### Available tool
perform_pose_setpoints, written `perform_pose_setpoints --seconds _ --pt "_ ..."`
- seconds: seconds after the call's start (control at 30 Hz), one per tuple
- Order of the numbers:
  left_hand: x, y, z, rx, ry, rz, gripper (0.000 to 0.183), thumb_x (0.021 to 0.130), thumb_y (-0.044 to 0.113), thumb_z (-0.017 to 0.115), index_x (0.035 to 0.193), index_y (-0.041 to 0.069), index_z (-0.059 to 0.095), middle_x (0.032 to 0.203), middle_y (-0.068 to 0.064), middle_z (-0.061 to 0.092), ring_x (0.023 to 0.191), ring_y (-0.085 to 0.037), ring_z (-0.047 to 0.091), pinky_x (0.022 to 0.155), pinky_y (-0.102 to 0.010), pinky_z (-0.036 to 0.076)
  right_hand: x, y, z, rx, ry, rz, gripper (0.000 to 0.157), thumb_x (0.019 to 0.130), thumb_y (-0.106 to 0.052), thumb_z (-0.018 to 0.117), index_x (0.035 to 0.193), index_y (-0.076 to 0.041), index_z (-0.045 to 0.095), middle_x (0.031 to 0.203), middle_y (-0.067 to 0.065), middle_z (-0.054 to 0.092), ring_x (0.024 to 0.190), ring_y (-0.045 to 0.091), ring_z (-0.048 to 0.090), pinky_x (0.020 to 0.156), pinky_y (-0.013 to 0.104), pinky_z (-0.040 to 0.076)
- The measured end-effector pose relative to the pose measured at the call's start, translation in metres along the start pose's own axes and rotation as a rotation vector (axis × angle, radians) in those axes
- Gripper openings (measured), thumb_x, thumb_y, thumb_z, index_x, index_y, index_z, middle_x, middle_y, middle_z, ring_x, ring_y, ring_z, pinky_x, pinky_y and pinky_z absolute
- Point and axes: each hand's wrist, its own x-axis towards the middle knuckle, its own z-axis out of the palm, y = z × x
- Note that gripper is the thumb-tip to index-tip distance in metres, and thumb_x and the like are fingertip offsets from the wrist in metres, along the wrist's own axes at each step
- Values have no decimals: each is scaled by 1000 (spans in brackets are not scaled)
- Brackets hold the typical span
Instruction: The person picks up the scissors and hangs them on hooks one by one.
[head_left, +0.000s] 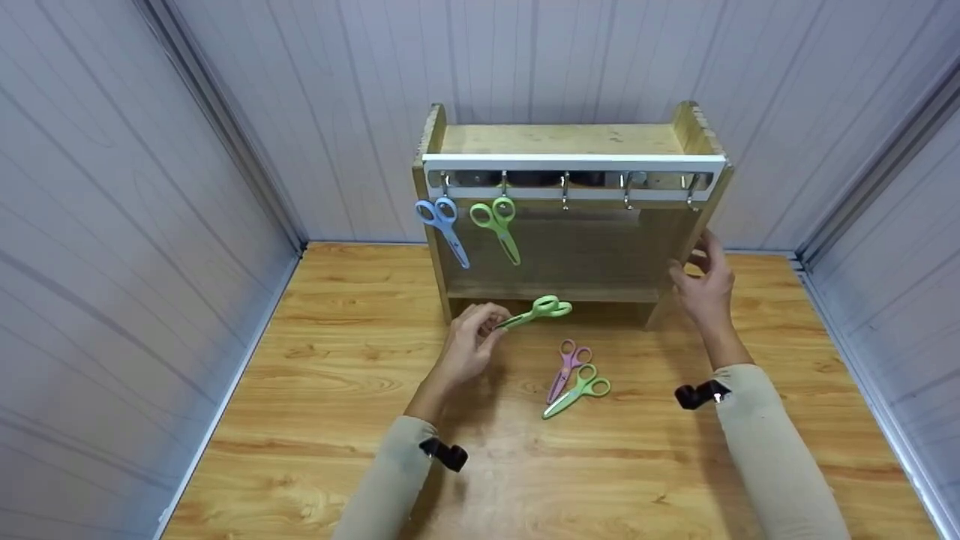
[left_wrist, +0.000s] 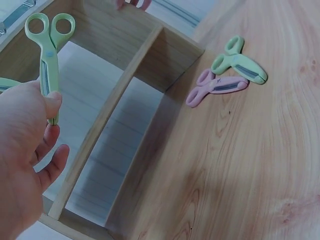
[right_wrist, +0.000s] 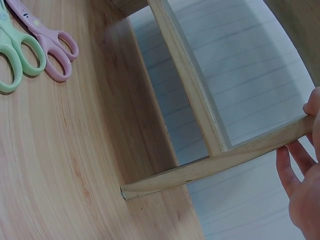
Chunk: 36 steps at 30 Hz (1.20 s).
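Note:
My left hand (head_left: 469,345) pinches green scissors (head_left: 544,307) by the blade end between thumb and fingers, with the handle loops pointing away from the hand. They are in front of the lower part of a wooden shelf (head_left: 555,139). My right hand (head_left: 709,292) grips the shelf's right side panel (right_wrist: 265,144), thumb on one face and fingers on the other. On the shelf's hook rail (head_left: 525,161) hang blue scissors (head_left: 455,247) at the far left and another green pair (head_left: 510,246) beside them. Pink scissors (head_left: 558,380) and a third green pair (head_left: 564,403) lie touching on the floor.
Three hooks to the right, including the middle hook (head_left: 565,193), carry nothing. The shelf stands on a wood-grain floor (head_left: 322,420) close to the pale back wall (head_left: 360,112). Side walls rise at left and right.

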Motion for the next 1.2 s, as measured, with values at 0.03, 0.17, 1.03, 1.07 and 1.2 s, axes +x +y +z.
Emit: perform_pose_setpoints --seconds 0.03,0.17,1.03,1.07,1.2 --pt "0 0 0 -1 2 6 15 102 1 76 115 6 76 100 -13 75 96 -24 68 83 -49 64 0 0 0 2 1 -2 69 99 7 72 165 -6 53 135 9 64 106 -2 66 87 8 55" --pt "0 0 0 -3 7 26 16 102 -1 75 116 6 76 101 -13 77 99 -26 69 85 -51 66 1 1 1 1 12 -7 70 98 7 73 164 -5 53 133 7 64 103 -3 66 86 8 55" --pt "11 13 -6 -52 77 45 13 102 2 78 115 3 77 102 -16 75 90 -16 63 77 -39 61 -1 1 -1 21 -11 13 71 100 5 70 167 -7 50 132 -2 62 108 0 66 86 8 56" --pt "12 14 -6 -59 78 40 13 102 2 78 115 3 77 102 -16 74 90 -16 62 77 -40 60 0 1 -1 21 -10 13 71 100 5 70 167 -7 50 132 -1 62 108 0 65 86 8 56" --pt "13 16 -7 -85 82 34 14 101 2 78 115 2 77 102 -16 74 90 -15 61 77 -34 56 0 1 -1 16 -3 13 72 100 6 70 167 -6 49 135 3 63 106 -1 65 87 8 55"
